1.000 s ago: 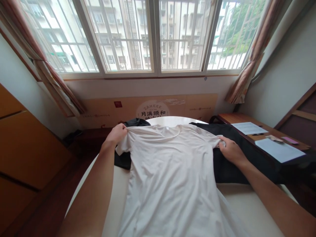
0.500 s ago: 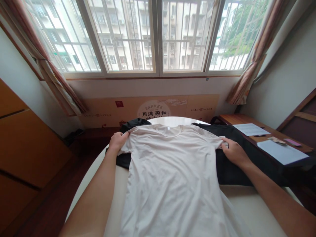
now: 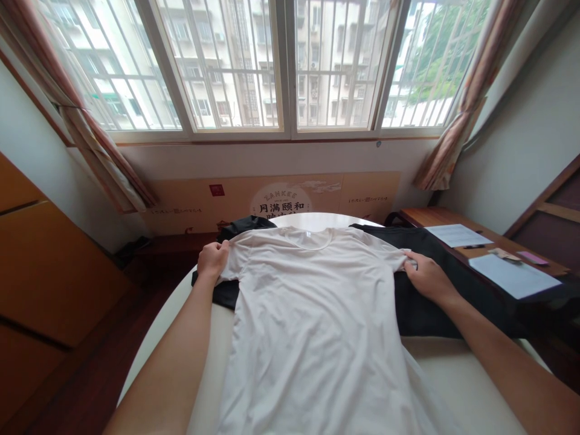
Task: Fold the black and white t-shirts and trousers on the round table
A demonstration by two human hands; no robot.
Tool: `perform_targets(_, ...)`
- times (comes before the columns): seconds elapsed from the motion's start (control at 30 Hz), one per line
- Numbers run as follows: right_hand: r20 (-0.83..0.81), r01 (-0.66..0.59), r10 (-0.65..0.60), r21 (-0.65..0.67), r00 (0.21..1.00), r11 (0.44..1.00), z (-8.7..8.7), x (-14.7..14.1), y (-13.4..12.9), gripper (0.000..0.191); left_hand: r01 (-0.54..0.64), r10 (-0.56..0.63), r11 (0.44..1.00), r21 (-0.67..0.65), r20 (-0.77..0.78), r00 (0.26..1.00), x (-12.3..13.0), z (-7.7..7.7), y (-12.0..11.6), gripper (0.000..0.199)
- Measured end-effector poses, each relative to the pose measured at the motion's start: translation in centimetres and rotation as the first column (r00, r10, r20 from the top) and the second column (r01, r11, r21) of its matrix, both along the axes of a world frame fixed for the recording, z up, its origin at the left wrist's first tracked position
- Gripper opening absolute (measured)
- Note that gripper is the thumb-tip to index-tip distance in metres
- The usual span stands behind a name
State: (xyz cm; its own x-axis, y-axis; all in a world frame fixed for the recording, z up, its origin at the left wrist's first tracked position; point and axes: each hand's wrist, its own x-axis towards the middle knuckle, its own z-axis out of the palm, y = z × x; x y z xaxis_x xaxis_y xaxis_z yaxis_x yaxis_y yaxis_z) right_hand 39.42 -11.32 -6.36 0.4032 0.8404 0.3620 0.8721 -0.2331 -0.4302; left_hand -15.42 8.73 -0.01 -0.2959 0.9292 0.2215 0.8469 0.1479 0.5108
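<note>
Where a white short-sleeved T-shirt (image 3: 312, 326) lies flat on a round white table (image 3: 317, 220), collar toward the window, hem running out of view at the bottom: long axis straight ahead of the body, sleeves out to either side. Left hand (image 3: 212, 261) at the shirt's left shoulder and sleeve, fingers curled, cloth gathered in a pinch. Right hand (image 3: 428, 279) at the far end of the right sleeve, fingers curved over the edge, no telling whether pinching or only pressing. Left hand slightly nearer the collar, right hand slightly nearer the body, both at the shirt's outer edges, forearms angling in from the bottom corners. Beneath and beyond the sleeves, black garment (image 3: 435, 317), possibly more than one piece, showing on both sides and lying directly under the right hand's sleeve. Past the table's right side, a wooden side table (image 3: 435, 216) carrying sheets of paper (image 3: 458, 235) and a pen (image 3: 473, 246). Ahead, a printed cardboard panel (image 3: 362, 193) against the wall, below a barred window (image 3: 226, 66).
</note>
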Motion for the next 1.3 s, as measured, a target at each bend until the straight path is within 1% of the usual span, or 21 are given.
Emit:
perform_targets(0.2, 0.022, 0.001, 0.0, -0.022, 1.0, 1.0, 0.27, -0.23, 0.02, 0.052, -0.003, 0.003, 1.0, -0.007, 0.003, 1.0, 0.01, -0.12, 0.05, 0.042)
perform_targets(0.53, 0.047, 0.025, -0.023, -0.038, 0.999, 0.999, 0.45, -0.36, 0.03, 0.049, -0.005, 0.005, 1.0, -0.014, -0.001, 1.0, 0.3, 0.12, -0.04, 0.041)
perform_targets(0.93, 0.032, 0.027, -0.025, -0.06, 0.999, 0.998, 0.94, -0.75, -0.23, 0.052, -0.016, 0.016, 0.999, -0.032, 0.005, 1.0, 0.54, 0.32, -0.05, 0.04)
perform_targets(1.13, 0.029, 0.026, -0.025, -0.05, 0.999, 0.998, 0.86, -0.66, -0.19, 0.051, -0.027, 0.028, 0.999, -0.045, 0.0, 1.0, 0.45, 0.07, 0.35, 0.042)
perform_targets(1.3, 0.039, 0.018, -0.016, -0.06, 0.999, 0.998, 0.7, -0.49, 0.03, 0.051, -0.054, 0.054, 0.997, -0.062, -0.007, 0.999, 0.78, 0.18, 0.35, 0.044)
